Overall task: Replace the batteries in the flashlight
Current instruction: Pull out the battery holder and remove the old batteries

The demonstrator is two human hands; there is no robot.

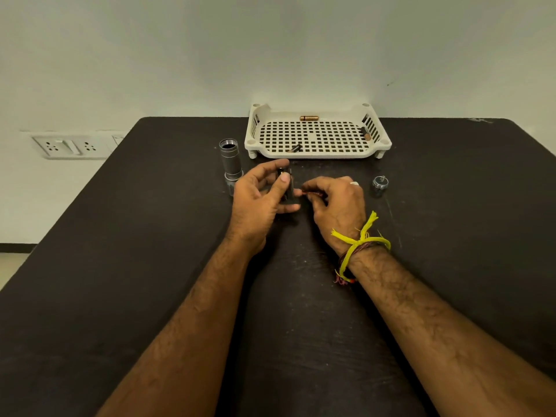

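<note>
Left hand [258, 197] has its grip wrapped round a black battery holder [288, 188]; right hand [337, 203] pinches something tiny beside it, no readable labels.

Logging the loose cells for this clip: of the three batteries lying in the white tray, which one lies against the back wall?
The copper-coloured battery, lying crosswise along the tray's far wall. The other two are darker: one at the front-left, one by the right wall.

A black battery holder [288, 185] is held between left-hand fingers [278, 164]; the silver metal flashlight tube [230, 159] is stood left of them, the white perforated plastic tray [316, 152] behind.
</note>
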